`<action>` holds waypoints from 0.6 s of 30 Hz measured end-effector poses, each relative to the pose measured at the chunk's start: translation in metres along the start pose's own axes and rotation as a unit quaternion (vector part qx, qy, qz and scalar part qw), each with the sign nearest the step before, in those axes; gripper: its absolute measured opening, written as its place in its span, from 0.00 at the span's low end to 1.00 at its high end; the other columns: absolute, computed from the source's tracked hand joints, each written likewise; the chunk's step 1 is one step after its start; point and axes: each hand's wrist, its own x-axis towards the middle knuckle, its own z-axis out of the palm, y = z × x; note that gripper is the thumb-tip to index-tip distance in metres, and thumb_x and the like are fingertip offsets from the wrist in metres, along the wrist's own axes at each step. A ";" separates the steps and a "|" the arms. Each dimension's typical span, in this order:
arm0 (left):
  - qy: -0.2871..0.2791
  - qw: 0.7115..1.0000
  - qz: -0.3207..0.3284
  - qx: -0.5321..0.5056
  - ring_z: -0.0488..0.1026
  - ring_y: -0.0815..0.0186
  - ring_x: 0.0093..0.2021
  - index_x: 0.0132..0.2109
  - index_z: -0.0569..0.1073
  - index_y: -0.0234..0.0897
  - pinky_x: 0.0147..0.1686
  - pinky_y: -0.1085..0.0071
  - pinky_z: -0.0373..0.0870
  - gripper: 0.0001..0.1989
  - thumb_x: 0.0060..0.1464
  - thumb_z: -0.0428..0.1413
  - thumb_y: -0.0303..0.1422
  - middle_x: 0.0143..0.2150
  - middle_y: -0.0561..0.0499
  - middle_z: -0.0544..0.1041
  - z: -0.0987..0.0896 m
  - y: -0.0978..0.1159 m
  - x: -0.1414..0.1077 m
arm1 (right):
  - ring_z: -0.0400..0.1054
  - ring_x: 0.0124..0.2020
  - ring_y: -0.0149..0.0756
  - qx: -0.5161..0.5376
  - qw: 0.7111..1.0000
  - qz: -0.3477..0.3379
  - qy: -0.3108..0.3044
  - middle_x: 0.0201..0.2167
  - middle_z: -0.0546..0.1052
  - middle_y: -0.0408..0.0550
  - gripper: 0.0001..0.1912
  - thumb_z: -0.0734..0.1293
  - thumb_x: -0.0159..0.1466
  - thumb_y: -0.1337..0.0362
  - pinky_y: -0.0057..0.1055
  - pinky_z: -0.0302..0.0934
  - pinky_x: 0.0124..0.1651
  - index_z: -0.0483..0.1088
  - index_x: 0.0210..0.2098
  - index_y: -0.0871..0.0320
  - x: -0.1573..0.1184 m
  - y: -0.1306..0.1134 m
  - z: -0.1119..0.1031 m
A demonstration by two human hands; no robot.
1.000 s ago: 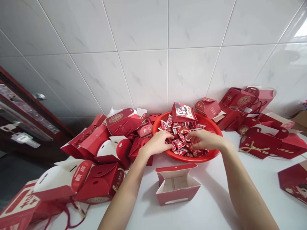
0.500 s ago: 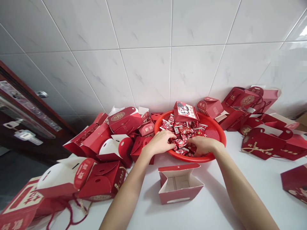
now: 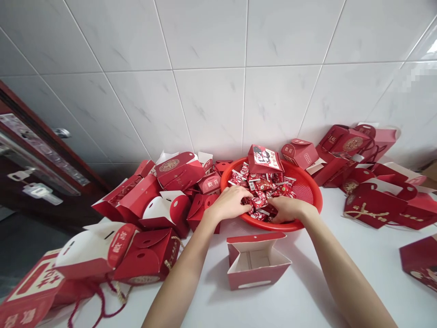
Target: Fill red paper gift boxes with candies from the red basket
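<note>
A round red plastic basket (image 3: pixel 316 193) with a perforated wall holds many small red-wrapped candies (image 3: pixel 261 184). Over its left front rim reaches my left hand (image 3: pixel 232 202), open, its curled fingers and thumb apart at the candies. My right hand (image 3: pixel 286 209) is inside the basket on the right, thumb and fingers apart and touching the candies; some fingertips are hidden among the wrappers. I see nothing clearly gripped in either hand. In front of the basket stands an open red carton (image 3: pixel 257 275), its pale inside bare, between my forearms.
A small picture-printed box (image 3: pixel 264 159) rests on the basket's back edge. Red gift boxes (image 3: pixel 143 259) with cords crowd the left, and more gift boxes (image 3: pixel 375 200) stand at right. A tiled wall (image 3: pixel 208 100) rises behind the white table (image 3: pixel 211 300). Keys (image 3: pixel 43 193) hang at the left door.
Both hands stay at the candies with hardly any movement; the right fingers shift slightly among the wrappers. The whole view has moved a little. The open carton stands in the same place.
</note>
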 end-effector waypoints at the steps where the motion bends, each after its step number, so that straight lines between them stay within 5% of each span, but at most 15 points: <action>1: 0.000 1.000 0.002 0.001 0.74 0.51 0.58 0.49 0.81 0.43 0.58 0.58 0.68 0.13 0.58 0.59 0.34 0.55 0.46 0.80 0.000 0.000 0.000 | 0.74 0.42 0.53 -0.003 1.000 0.004 0.003 0.43 0.78 0.59 0.17 0.74 0.53 0.59 0.36 0.62 0.35 0.71 0.41 0.57 0.000 0.000 0.001; 12: 0.002 1.000 -0.006 0.006 0.75 0.51 0.56 0.49 0.82 0.44 0.56 0.59 0.70 0.14 0.57 0.59 0.32 0.53 0.47 0.81 -0.001 0.004 0.000 | 0.71 0.32 0.38 0.080 0.990 -0.106 0.046 0.29 0.77 0.46 0.12 0.64 0.51 0.78 0.28 0.58 0.31 0.69 0.30 0.56 -0.002 0.004 -0.006; 18: 0.004 1.000 -0.008 -0.005 0.74 0.50 0.57 0.52 0.81 0.41 0.58 0.56 0.69 0.15 0.58 0.58 0.33 0.54 0.45 0.81 -0.001 0.003 -0.001 | 0.74 0.37 0.39 0.173 0.962 -0.165 0.129 0.34 0.80 0.47 0.12 0.59 0.57 0.75 0.31 0.64 0.40 0.70 0.36 0.56 -0.003 0.009 -0.012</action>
